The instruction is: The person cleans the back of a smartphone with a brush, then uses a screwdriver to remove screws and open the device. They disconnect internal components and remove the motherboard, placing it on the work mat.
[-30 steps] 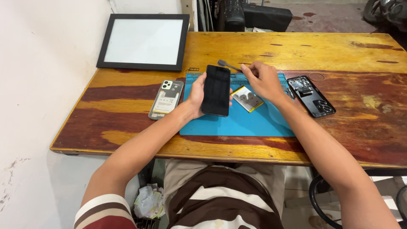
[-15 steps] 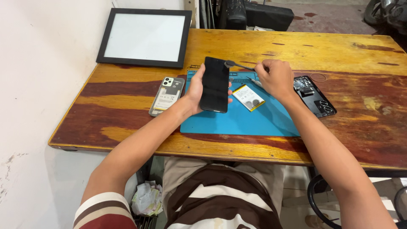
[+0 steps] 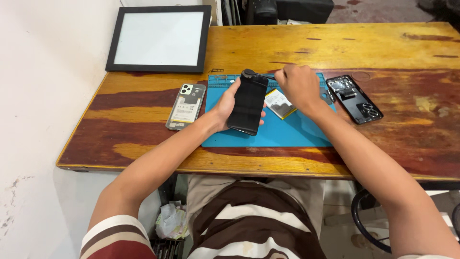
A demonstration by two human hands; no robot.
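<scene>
So there's one black phone [image 3: 247, 103] gripped in the left hand [image 3: 224, 106], tilted up over the blue mat [image 3: 287, 132]. The right hand [image 3: 298, 86] is closed round a thin dark tool [image 3: 256, 75] touching the phone's top edge. One battery [image 3: 280, 103] lies on the mat, with one opened phone body [image 3: 186, 106] to the left, one back cover [image 3: 354, 98] to the right, and one framed panel [image 3: 160, 38] in the far corner. Lots of bare tabletop [image 3: 383, 48] on the right.

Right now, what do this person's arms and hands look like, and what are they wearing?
Both arms are bare from the short sleeves down. The left hand and right hand wear no gloves; no rings or watch show. The left sleeve is striped in brown, white and dark red, like the shirt.
</scene>
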